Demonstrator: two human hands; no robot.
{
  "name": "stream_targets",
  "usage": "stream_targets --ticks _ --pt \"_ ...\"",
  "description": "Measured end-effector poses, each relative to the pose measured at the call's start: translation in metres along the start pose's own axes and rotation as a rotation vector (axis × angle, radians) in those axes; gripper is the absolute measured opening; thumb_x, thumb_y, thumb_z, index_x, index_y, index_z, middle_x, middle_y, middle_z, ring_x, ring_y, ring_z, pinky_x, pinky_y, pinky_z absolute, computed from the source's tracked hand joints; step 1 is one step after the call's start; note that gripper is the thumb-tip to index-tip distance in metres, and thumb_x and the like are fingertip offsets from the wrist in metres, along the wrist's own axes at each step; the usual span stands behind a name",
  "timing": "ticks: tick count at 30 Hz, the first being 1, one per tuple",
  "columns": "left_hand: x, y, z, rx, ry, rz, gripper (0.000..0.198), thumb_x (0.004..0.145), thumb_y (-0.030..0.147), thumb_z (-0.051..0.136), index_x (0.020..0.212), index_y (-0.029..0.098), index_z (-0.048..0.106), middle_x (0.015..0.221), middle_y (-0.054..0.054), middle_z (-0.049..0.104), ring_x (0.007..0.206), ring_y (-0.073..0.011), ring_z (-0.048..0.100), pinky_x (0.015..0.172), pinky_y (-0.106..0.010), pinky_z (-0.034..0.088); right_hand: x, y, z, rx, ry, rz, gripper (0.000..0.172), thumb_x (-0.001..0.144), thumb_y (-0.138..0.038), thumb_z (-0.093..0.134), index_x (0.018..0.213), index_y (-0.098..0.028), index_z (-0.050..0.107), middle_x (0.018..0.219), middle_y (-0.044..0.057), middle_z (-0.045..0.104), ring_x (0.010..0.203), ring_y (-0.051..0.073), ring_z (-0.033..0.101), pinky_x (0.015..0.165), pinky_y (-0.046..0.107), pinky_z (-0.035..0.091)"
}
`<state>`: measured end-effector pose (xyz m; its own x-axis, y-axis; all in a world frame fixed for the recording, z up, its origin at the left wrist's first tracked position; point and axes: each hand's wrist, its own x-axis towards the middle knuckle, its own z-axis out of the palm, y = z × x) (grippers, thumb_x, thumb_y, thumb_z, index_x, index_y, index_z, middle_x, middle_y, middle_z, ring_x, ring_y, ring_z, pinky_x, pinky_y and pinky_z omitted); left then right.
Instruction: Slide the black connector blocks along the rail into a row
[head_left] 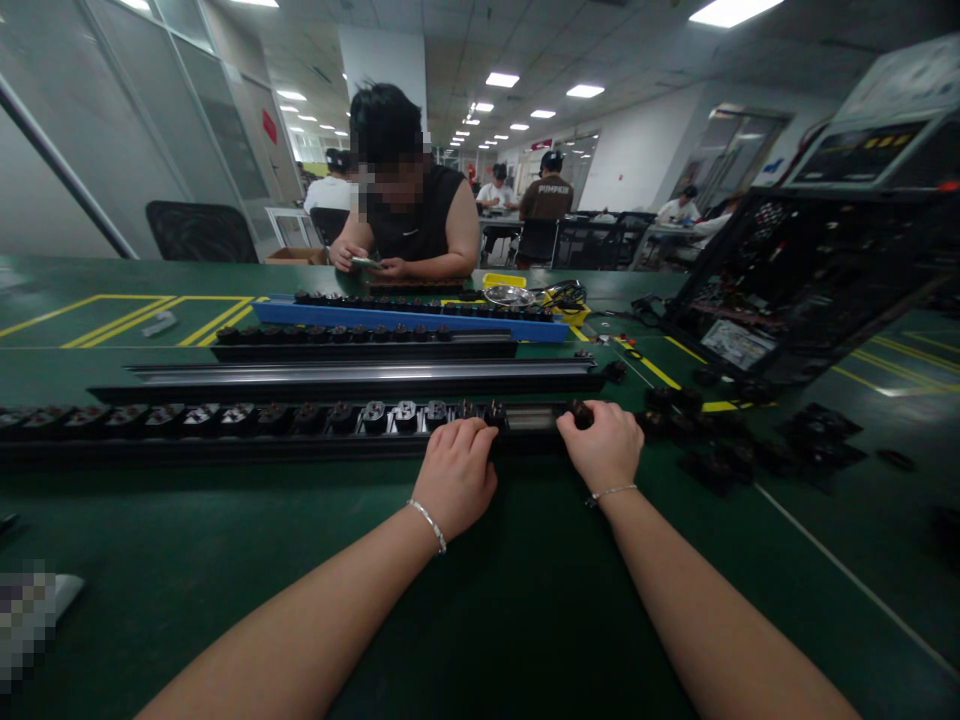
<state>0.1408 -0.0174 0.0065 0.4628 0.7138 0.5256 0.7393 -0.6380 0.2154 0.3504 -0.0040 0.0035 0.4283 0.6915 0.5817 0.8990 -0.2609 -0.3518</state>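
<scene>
A long black rail (247, 450) lies across the green table in front of me, with a row of round black socket modules (311, 415) set along it. My left hand (456, 478) curls over the rail's near edge, its fingertips by the last modules of the row. To the right of these, a bare stretch of the rail's channel (531, 420) shows. At the rail's right end, my right hand (606, 442) has its thumb and fingers closed around a dark socket module (580, 412). Its underside and the left palm are hidden.
Loose black parts (705, 440) lie in a heap at right. Beyond my rail are an empty-looking metal channel (360, 372), another filled rail (360, 345) and a blue rail (412, 320). A person (409, 200) sits opposite; a tilted black case (757, 280) stands right.
</scene>
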Motion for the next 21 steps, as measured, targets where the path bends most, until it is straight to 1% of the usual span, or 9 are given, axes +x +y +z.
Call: stream_targets --ticks 5,11,21 --pt "-0.0004 -0.0009 0.0006 0.012 0.011 0.007 0.039 0.076 0.016 0.052 0.115 0.019 0.052 0.113 -0.008 0.056 0.108 -0.0243 0.047 0.095 -0.042 0.038 0.0010 0.0023 0.0000 -0.003 -0.005 0.016 0.031 0.072 -0.038 0.048 0.085 -0.016 0.065 0.085 0.010 0.062 0.082 0.024 0.049 0.075 0.037 0.033" --pt "-0.0001 -0.0012 0.0002 0.014 -0.006 0.003 0.039 0.077 0.017 0.051 0.116 0.018 0.052 0.114 -0.008 0.055 0.109 -0.0252 0.046 0.096 -0.041 0.036 0.0020 0.0040 -0.0004 -0.013 -0.002 0.029 0.032 0.071 -0.039 0.048 0.086 -0.016 0.065 0.084 0.009 0.062 0.083 0.025 0.049 0.075 0.037 0.034" --pt "-0.0004 -0.0012 0.0013 0.002 -0.001 0.000 0.040 0.075 0.017 0.053 0.116 0.020 0.052 0.113 -0.008 0.055 0.108 -0.0252 0.047 0.095 -0.042 0.037 0.0035 0.0051 -0.0032 -0.027 -0.034 0.050 0.033 0.072 -0.039 0.048 0.088 -0.016 0.065 0.087 0.010 0.062 0.085 0.025 0.049 0.076 0.037 0.034"
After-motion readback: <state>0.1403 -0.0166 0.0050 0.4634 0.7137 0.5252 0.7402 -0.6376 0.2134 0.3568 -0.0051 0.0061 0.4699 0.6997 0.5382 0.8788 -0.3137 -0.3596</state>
